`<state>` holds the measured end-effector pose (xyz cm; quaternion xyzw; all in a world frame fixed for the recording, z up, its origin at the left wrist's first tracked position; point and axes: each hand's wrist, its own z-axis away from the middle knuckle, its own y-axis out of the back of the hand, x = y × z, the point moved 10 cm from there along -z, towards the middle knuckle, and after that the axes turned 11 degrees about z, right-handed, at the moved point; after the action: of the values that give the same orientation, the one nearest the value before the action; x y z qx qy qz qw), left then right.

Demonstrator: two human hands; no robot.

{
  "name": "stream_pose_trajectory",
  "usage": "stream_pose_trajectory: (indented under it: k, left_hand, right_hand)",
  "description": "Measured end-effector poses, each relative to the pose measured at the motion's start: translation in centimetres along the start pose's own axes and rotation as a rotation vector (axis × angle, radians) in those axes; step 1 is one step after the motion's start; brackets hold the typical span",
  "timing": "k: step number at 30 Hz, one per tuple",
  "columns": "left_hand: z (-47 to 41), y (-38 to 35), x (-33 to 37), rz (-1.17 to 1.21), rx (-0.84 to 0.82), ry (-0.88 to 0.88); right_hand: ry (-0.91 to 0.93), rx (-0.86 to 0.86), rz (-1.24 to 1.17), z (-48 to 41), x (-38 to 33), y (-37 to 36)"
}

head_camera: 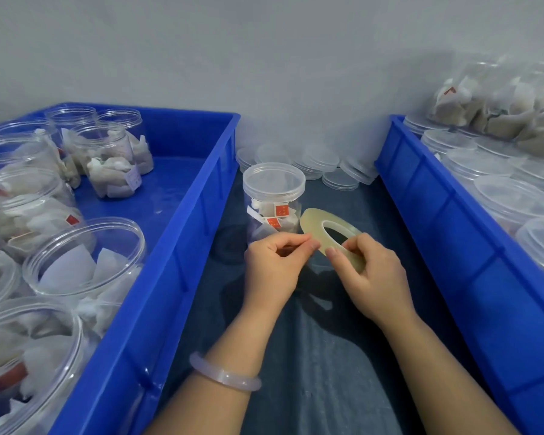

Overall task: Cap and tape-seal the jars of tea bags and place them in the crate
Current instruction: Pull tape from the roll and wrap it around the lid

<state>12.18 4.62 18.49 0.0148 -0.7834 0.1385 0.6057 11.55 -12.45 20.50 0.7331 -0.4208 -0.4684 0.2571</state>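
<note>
A packing workshop: blue crates (182, 233) of tea-bag jars (107, 164), stacked lids (324, 164).

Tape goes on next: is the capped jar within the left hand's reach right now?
Likely yes. The jar stands just beyond the left hand with nothing between, though that hand is busy pinching at the tape roll held by the right hand.

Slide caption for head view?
Left hand picks at tape roll gripped by right hand; capped jar behind, between blue crates.
</note>
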Motion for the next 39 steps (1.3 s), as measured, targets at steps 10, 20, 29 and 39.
stream_pose_trajectory:
  k: [10,20,29,39]
  left_hand:
    - [0.1,-0.1,-0.3,0.050,-0.007,0.055]
    - [0.1,-0.1,0.0,0.029,-0.048,0.012]
    - [0.5,-1.1,0.6,-0.223,-0.130,-0.121]
    - [0.2,-0.7,0.1,-0.218,-0.081,-0.094]
  right_hand:
    - [0.032,-0.093,-0.026,0.1,-0.6,-0.9]
    - [0.004,-0.050,0.023,0.3,-0.8,-0.2]
    - [-0.111,-0.055,0.024,0.4,-0.5,-0.5]
    - [-0.082,-0.080,0.096,0.2,-0.3,-0.5]
